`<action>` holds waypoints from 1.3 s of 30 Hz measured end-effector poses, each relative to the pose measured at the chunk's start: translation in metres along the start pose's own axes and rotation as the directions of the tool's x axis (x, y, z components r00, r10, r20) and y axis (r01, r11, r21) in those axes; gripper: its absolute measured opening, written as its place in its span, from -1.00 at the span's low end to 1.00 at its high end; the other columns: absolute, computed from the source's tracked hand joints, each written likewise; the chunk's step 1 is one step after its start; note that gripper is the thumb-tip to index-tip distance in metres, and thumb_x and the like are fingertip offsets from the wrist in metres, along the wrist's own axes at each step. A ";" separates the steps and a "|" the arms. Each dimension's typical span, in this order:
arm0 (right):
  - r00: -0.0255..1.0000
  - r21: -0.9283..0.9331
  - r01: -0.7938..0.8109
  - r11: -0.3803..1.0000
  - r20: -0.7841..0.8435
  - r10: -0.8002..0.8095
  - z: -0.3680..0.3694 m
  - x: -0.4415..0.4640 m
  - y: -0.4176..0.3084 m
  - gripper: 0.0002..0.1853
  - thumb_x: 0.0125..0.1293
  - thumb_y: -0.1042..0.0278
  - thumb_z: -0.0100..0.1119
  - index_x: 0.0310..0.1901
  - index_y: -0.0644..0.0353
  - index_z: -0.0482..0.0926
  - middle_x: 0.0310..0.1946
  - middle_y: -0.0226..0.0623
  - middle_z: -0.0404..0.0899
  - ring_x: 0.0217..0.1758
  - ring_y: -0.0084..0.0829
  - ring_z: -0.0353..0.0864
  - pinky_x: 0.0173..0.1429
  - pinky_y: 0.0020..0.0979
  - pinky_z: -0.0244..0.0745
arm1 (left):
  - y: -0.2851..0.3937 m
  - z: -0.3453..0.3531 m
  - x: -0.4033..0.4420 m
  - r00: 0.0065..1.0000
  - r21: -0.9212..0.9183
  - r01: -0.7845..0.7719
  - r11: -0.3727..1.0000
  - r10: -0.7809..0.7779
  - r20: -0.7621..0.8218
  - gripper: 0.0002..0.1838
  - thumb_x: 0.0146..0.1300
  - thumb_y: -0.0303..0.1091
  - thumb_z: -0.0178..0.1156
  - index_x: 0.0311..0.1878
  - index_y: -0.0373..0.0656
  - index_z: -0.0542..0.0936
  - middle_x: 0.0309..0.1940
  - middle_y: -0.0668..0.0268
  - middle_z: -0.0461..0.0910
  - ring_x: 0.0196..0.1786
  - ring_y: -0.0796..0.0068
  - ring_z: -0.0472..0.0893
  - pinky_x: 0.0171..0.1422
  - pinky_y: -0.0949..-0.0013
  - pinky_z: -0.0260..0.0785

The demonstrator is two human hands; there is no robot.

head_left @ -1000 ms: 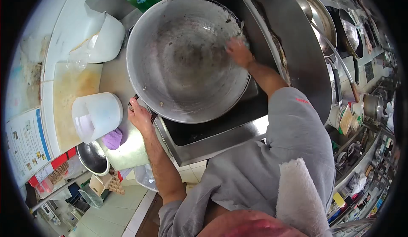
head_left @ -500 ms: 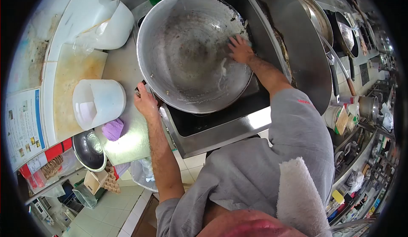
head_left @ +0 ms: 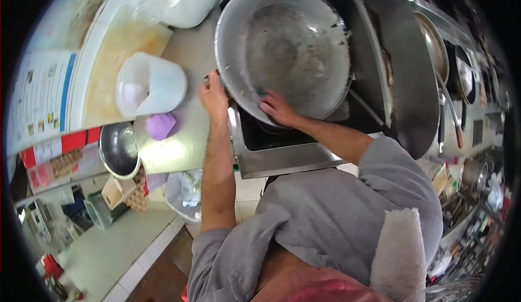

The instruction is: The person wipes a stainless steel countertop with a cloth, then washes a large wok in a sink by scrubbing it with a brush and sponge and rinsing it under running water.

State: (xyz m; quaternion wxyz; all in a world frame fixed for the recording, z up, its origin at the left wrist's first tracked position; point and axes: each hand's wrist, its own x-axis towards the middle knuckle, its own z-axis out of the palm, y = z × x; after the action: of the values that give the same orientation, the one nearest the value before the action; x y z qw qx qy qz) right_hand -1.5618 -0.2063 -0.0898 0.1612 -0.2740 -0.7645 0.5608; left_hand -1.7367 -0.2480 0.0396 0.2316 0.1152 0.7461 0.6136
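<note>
A large round metal pan [head_left: 287, 47], scuffed grey inside with whitish smears, sits tilted over a dark sink basin [head_left: 251, 136]. At the pan's left rim, my left hand [head_left: 215, 97] is closed around what looks like its handle, mostly hidden by the fingers. My right hand [head_left: 278, 109] presses against the inner wall near the pan's lower edge. Under its fingertips a small dark green scouring pad [head_left: 261, 91] shows in part.
Left of the sink are a white plastic tub [head_left: 152, 85], a purple cloth [head_left: 160, 126], a white pitcher [head_left: 190, 4] and a dark metal bowl [head_left: 119, 149]. Below the counter stands a lined bin [head_left: 184, 193]. Pans with long handles [head_left: 434, 47] lie to the right.
My right hand has moved from the pan's right inner wall to its lower left, with the pad now showing. My left hand stays at the left rim. The view has shifted.
</note>
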 end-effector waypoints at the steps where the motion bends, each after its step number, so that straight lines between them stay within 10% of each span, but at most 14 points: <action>1: 0.997 -0.123 -0.027 0.992 0.067 0.036 -0.016 -0.016 -0.020 -0.60 0.26 0.08 0.00 0.07 0.07 0.41 0.24 0.04 0.11 0.32 0.02 0.06 0.35 -0.14 0.03 | -0.002 0.000 0.001 1.000 -0.002 -0.026 1.000 0.026 0.002 -0.62 0.23 -0.02 0.11 -0.45 -0.19 0.44 -0.70 0.47 0.32 -0.68 0.69 0.25 -0.65 0.53 0.08; 6: 0.999 -0.151 -0.019 0.988 0.035 0.025 -0.001 -0.010 -0.063 -0.55 0.34 0.10 -0.12 0.19 0.11 0.30 0.29 0.11 0.03 0.37 -0.02 0.01 0.37 -0.20 -0.02 | -0.010 -0.004 0.005 0.998 -0.033 -0.014 0.999 0.016 0.062 -0.61 0.28 -0.03 0.06 -0.43 -0.20 0.44 -0.67 0.46 0.33 -0.63 0.69 0.25 -0.57 0.51 0.12; 11: 0.941 0.283 0.227 0.932 -0.311 -0.135 0.016 0.070 -0.100 -0.48 0.35 0.15 -0.13 0.25 0.25 0.18 0.33 0.16 -0.10 0.38 0.05 -0.04 0.40 -0.20 -0.10 | -0.011 -0.002 0.005 0.978 0.177 -0.197 0.964 0.205 -0.027 -0.56 0.33 -0.04 -0.03 -0.37 -0.33 0.43 -0.49 0.21 0.45 -0.40 0.42 0.39 -0.24 0.34 0.27; 15: 0.608 -0.137 0.454 0.880 -0.674 -0.419 -0.011 0.207 -0.090 -0.50 0.37 0.23 -0.22 0.29 0.25 0.11 0.32 0.19 -0.09 0.41 0.07 -0.15 0.41 -0.14 -0.17 | -0.006 -0.003 0.002 0.977 0.269 -0.208 0.940 0.214 0.011 -0.57 0.33 -0.08 -0.05 -0.29 -0.38 0.44 -0.38 0.02 0.50 -0.30 0.26 0.44 -0.14 0.24 0.27; 19: 0.417 0.077 -0.118 0.990 -0.901 0.120 -0.094 0.279 -0.042 -0.46 0.30 0.32 -0.15 0.30 0.21 0.07 0.33 0.25 -0.21 0.39 0.17 -0.20 0.41 -0.05 -0.21 | -0.002 -0.004 0.001 0.975 0.283 -0.221 0.933 0.222 0.027 -0.59 0.34 -0.10 -0.05 -0.28 -0.37 0.44 -0.38 0.05 0.50 -0.29 0.30 0.45 -0.14 0.26 0.28; 24: 0.769 0.096 0.331 0.939 -0.604 -0.210 -0.003 0.208 -0.066 -0.47 0.32 0.22 -0.13 0.28 0.21 0.14 0.33 0.21 -0.16 0.40 0.16 -0.20 0.40 0.04 -0.23 | -0.004 -0.004 0.000 0.983 0.243 -0.186 0.952 0.181 0.042 -0.61 0.33 -0.13 -0.04 -0.24 -0.38 0.45 -0.38 0.12 0.52 -0.30 0.36 0.46 -0.14 0.30 0.29; 27: 0.792 0.051 0.428 0.902 -0.502 -0.348 -0.009 0.187 -0.057 -0.53 0.30 0.18 -0.07 0.18 0.26 0.30 0.30 0.14 -0.03 0.37 0.12 -0.09 0.39 -0.01 -0.15 | 0.002 -0.001 -0.003 0.981 0.196 -0.191 0.962 0.190 0.023 -0.62 0.32 -0.14 -0.03 -0.19 -0.36 0.47 -0.44 0.25 0.50 -0.37 0.47 0.42 -0.23 0.37 0.28; 29: 0.570 -0.656 0.429 0.621 -0.336 -0.750 -0.073 0.236 -0.030 -0.50 0.15 0.19 0.08 0.16 0.05 0.35 0.28 0.11 0.05 0.36 0.09 -0.02 0.39 -0.01 -0.15 | 0.006 -0.002 -0.007 0.990 0.195 -0.141 0.971 0.137 0.033 -0.62 0.33 -0.14 -0.03 -0.19 -0.35 0.47 -0.48 0.31 0.46 -0.41 0.53 0.39 -0.27 0.40 0.26; 31: 0.760 -0.820 -0.165 0.549 -0.460 -0.459 -0.160 0.248 -0.030 -0.60 0.11 0.18 0.10 -0.01 0.10 0.47 -0.02 -0.07 0.41 0.07 -0.12 0.36 0.19 -0.09 0.18 | 0.010 0.001 -0.007 0.997 0.167 -0.081 0.983 0.079 0.016 -0.63 0.33 -0.13 -0.02 -0.20 -0.32 0.48 -0.58 0.46 0.35 -0.51 0.66 0.29 -0.41 0.49 0.17; 32: 0.540 -0.784 -0.370 0.498 -0.618 -0.571 -0.186 0.260 0.031 -0.58 0.12 0.17 0.10 0.02 0.10 0.44 0.03 -0.15 0.39 0.11 -0.14 0.33 0.20 -0.07 0.15 | 0.007 0.003 -0.006 0.997 0.177 -0.082 0.981 0.080 0.014 -0.63 0.33 -0.13 -0.02 -0.20 -0.32 0.48 -0.58 0.46 0.35 -0.51 0.66 0.29 -0.41 0.49 0.17; 33: 0.278 -0.406 -0.371 0.835 -0.907 -0.317 -0.204 0.252 0.066 -0.58 0.15 0.17 0.03 0.05 0.11 0.42 0.18 -0.07 0.26 0.29 0.01 0.12 0.29 0.03 0.01 | 0.005 0.003 -0.006 0.994 0.182 -0.107 0.977 0.109 -0.002 -0.67 0.33 -0.11 -0.02 -0.27 -0.25 0.46 -0.65 0.51 0.26 -0.59 0.72 0.23 -0.51 0.54 0.08; 35: -0.049 -0.105 -0.651 0.752 -0.983 -0.179 -0.206 0.234 0.078 -0.57 0.17 0.24 -0.03 0.10 0.13 0.37 0.28 0.05 0.08 0.37 0.19 -0.13 0.34 0.14 -0.14 | 0.002 0.003 -0.002 0.990 0.172 -0.137 0.975 0.141 -0.015 -0.69 0.34 -0.10 -0.03 -0.34 -0.17 0.43 -0.71 0.56 0.18 -0.67 0.78 0.16 -0.62 0.59 -0.02; 38: -0.133 0.200 -0.584 0.787 -0.980 0.150 -0.205 0.304 0.052 -0.52 0.21 0.27 -0.11 0.18 0.19 0.26 0.29 0.19 -0.02 0.35 0.30 -0.20 0.36 0.15 -0.22 | 0.001 0.004 0.000 0.979 0.155 -0.201 0.967 0.204 -0.008 -0.70 0.34 -0.11 -0.01 -0.33 -0.17 0.43 -0.71 0.55 0.19 -0.65 0.77 0.18 -0.61 0.59 0.00; 39: -0.036 0.304 -0.177 0.936 -0.952 0.303 -0.186 0.322 0.003 -0.49 0.24 0.27 -0.15 0.23 0.23 0.18 0.30 0.23 -0.06 0.37 0.25 -0.20 0.36 0.16 -0.22 | 0.002 0.004 -0.002 0.982 0.166 -0.183 0.969 0.188 -0.016 -0.70 0.33 -0.11 -0.01 -0.34 -0.17 0.43 -0.71 0.56 0.20 -0.66 0.77 0.18 -0.61 0.59 0.00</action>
State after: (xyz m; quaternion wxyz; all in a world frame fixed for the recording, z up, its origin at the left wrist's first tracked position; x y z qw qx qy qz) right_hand -1.7147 0.1303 -0.0525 0.5610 -0.7066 -0.3444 0.2597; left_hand -1.7338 -0.2452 0.0409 0.1509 0.1934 0.7835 0.5709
